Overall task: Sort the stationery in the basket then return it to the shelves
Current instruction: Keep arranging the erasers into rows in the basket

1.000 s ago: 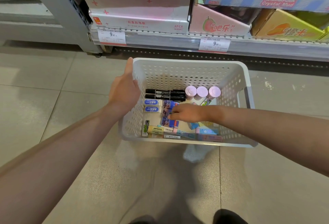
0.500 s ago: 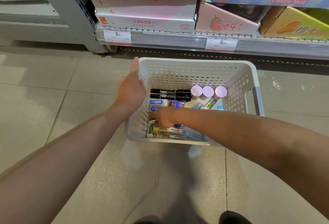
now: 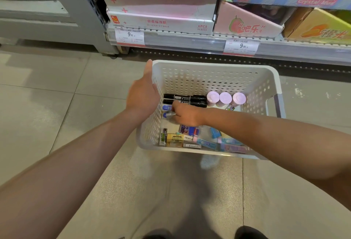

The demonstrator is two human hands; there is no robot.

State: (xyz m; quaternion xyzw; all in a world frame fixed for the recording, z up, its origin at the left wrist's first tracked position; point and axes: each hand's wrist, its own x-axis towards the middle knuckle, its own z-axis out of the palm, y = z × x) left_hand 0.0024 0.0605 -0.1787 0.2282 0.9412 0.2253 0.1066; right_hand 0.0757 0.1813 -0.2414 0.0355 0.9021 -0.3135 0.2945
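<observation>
— Where do we look from?

— From the person's head, our only view, wide-angled, tipped forward and steeply down, so the floor (image 3: 57,105) fills most of the picture and the shoe tips sit at the bottom edge.

— How near are we?

— Both forearms run in from the lower corners, and the white basket (image 3: 214,66) lies near the middle, within arm's reach. Along the top we face the lowest shelf (image 3: 190,41) with its price tags, its straight lines bowed by the lens.
</observation>
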